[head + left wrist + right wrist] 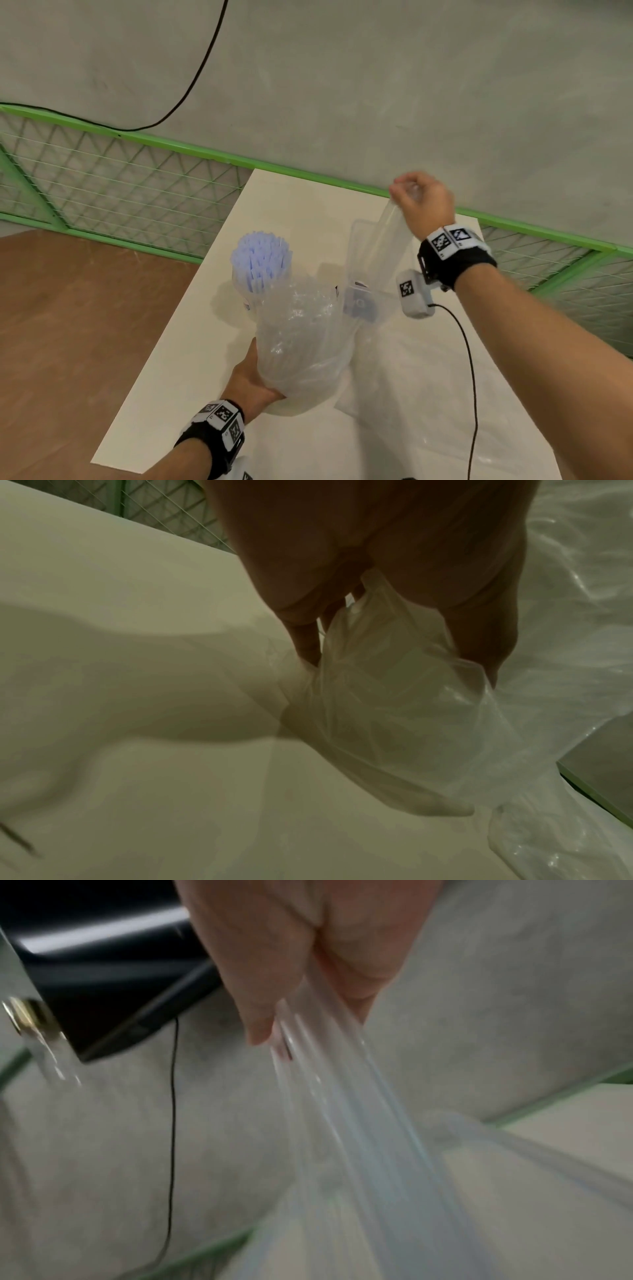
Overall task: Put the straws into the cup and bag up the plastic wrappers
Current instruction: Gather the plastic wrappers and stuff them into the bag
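A clear cup [250,291] packed with pale lilac straws [260,257] stands upright on the white table [164,394]. Just in front of it is a clear plastic bag [301,342] stuffed with crumpled wrappers. My left hand [251,378] grips the bag's near, lower end, with fingers [304,642] curled into the film [394,696]. My right hand [419,202] is raised above the table's far edge. It pinches a stretched band of clear plastic [380,240] that runs down to the bag. In the right wrist view the fingertips [260,1031] clamp that taut film [359,1123].
Loose clear film [411,394] covers the table's right half. A clear panel with a blue label [359,303] stands behind the bag. A black cable [471,370] trails from my right wrist. A green mesh fence [120,181] lines the far side, and brown floor [68,325] lies to the left.
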`<state>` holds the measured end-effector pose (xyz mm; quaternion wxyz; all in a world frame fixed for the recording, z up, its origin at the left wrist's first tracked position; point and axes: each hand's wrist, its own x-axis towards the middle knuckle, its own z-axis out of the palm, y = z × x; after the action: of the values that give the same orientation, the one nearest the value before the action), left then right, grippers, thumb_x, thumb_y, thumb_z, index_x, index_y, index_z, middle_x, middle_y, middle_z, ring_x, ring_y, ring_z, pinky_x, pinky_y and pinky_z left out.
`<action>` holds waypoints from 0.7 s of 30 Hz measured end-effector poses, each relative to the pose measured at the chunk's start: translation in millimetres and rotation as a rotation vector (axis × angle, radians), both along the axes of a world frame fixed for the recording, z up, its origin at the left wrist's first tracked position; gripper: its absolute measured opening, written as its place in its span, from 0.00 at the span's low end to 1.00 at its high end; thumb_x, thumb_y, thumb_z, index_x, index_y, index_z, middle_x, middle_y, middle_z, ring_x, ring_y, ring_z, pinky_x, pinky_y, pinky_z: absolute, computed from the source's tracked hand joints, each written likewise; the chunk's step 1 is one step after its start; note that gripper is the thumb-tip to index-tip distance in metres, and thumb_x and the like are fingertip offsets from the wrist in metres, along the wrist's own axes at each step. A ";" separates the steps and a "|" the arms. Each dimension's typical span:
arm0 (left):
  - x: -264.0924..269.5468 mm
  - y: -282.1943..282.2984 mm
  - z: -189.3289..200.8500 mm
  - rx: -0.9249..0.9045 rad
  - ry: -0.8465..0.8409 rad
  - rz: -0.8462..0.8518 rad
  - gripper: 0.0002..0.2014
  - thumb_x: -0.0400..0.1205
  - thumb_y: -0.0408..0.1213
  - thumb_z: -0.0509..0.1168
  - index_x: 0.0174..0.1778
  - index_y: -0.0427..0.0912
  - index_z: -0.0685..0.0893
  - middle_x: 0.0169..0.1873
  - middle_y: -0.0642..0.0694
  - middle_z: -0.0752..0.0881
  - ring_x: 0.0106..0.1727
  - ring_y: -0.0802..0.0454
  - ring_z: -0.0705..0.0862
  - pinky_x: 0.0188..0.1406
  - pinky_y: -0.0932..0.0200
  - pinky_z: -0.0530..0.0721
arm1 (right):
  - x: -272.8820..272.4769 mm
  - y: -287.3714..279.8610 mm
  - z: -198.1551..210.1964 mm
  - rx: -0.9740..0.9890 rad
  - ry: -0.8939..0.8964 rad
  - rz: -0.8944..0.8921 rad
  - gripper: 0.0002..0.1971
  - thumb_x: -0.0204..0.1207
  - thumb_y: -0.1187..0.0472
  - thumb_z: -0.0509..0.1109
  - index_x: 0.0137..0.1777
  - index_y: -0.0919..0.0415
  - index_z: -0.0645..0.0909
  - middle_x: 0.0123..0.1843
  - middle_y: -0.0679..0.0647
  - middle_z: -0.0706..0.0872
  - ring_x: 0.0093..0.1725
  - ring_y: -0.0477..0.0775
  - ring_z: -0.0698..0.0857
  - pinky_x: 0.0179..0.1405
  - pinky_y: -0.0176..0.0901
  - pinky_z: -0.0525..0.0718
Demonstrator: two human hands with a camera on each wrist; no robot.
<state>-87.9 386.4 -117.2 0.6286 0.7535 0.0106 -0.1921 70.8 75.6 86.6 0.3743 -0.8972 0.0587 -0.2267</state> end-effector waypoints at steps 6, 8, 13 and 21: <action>1.0 -0.4 -0.2 0.022 0.011 0.003 0.53 0.45 0.51 0.84 0.68 0.62 0.69 0.49 0.61 0.87 0.50 0.72 0.85 0.43 0.78 0.80 | 2.8 -3.7 -24.3 -0.378 0.632 0.033 0.47 0.67 0.23 0.65 0.83 0.35 0.51 0.88 0.52 0.46 0.86 0.68 0.47 0.78 0.73 0.57; 1.4 -0.3 -1.0 0.032 0.004 0.001 0.53 0.45 0.51 0.83 0.68 0.62 0.68 0.49 0.61 0.87 0.50 0.71 0.84 0.44 0.77 0.80 | -3.0 0.9 -8.2 -0.318 0.480 0.077 0.37 0.74 0.31 0.66 0.80 0.38 0.60 0.87 0.52 0.57 0.84 0.64 0.58 0.78 0.70 0.62; 2.0 0.9 -5.4 0.040 0.007 -0.011 0.53 0.48 0.49 0.85 0.70 0.64 0.67 0.52 0.60 0.87 0.55 0.64 0.85 0.54 0.64 0.82 | -67.2 35.9 10.9 -0.155 0.384 0.477 0.17 0.71 0.73 0.69 0.53 0.52 0.82 0.50 0.48 0.89 0.47 0.52 0.88 0.53 0.47 0.86; 2.3 1.2 -10.8 0.053 0.018 0.008 0.54 0.48 0.46 0.87 0.72 0.59 0.70 0.50 0.60 0.89 0.53 0.65 0.87 0.52 0.63 0.84 | -146.9 73.5 -71.9 -0.079 0.483 0.518 0.42 0.74 0.49 0.74 0.83 0.43 0.53 0.81 0.40 0.64 0.77 0.39 0.67 0.77 0.39 0.67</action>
<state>-85.7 387.6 -128.0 0.6091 0.7681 0.0242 -0.1959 -76.2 149.1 14.7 0.3599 -0.9237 -0.0929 0.0924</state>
